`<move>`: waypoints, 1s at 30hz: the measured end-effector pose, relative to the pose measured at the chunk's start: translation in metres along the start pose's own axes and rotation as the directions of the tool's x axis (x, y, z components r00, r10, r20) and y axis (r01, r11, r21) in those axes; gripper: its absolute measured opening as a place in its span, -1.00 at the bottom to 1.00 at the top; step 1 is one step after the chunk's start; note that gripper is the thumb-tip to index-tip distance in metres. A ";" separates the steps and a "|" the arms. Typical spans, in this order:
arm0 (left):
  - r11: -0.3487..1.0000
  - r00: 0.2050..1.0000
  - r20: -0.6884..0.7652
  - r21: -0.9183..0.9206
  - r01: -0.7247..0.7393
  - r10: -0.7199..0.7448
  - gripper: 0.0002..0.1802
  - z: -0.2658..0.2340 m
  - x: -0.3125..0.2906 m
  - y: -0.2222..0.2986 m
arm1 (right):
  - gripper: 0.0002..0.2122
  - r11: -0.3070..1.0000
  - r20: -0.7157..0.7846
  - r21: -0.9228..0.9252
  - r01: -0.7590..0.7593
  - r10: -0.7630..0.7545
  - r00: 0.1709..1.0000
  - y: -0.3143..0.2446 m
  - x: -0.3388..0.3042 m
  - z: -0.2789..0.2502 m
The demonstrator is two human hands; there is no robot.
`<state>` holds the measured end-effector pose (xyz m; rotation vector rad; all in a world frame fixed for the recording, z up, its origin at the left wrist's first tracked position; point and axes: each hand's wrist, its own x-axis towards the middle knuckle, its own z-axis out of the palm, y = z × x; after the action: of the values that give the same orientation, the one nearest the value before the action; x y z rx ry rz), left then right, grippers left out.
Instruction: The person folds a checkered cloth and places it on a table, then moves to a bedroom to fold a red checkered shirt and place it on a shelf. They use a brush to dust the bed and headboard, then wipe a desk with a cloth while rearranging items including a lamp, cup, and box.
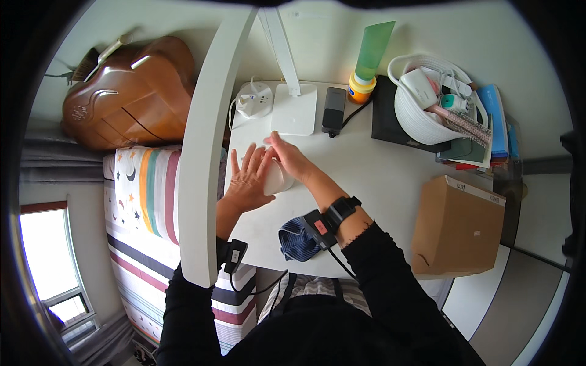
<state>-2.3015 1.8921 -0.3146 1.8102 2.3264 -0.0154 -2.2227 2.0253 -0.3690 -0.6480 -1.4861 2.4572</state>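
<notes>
My left hand (pixel 247 181) is over the white desk with its fingers spread, pointing away from me, and its thumb out to the right. My right hand (pixel 291 160) reaches in from the right, its fingers bent together at the left hand's fingertips. Whatever they may pinch is hidden. Between and below both hands sits a round whitish thing (pixel 278 177), partly covered by the left fingers; its kind is unclear. A dark blue striped crumpled cloth (pixel 297 240) lies near the desk's front edge, below my right wrist.
A white lamp base (pixel 294 113), a round power socket (pixel 254 99), a dark grey box-shaped device (pixel 333 108) and a yellow-orange jar (pixel 360 89) with a green tube stand behind. A filled white basket (pixel 427 100) and cardboard box (pixel 459 229) are right. A white lamp arm (pixel 210 152) crosses on the left.
</notes>
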 end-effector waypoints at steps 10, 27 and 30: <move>0.946 0.893 -0.417 -0.323 0.027 -0.168 -0.03 -0.021 0.054 0.019 | -0.55 0.248 0.449 -0.802 0.543 -0.350 0.822 0.104 -0.169 -0.023; 0.954 0.984 -0.178 -0.294 -0.058 0.005 0.05 0.030 0.197 0.161 | -0.56 0.130 0.276 -0.932 0.338 -0.345 0.897 0.117 -0.171 -0.088; 0.947 0.966 -0.259 -0.313 -0.078 -0.006 0.12 0.040 0.194 0.162 | -0.57 0.149 0.173 -0.959 0.243 -0.371 0.912 0.113 -0.176 -0.090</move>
<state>-2.1852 2.1145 -0.3665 1.7737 2.2873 0.6035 -2.0188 1.9752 -0.4580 -0.4871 -2.7090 0.8269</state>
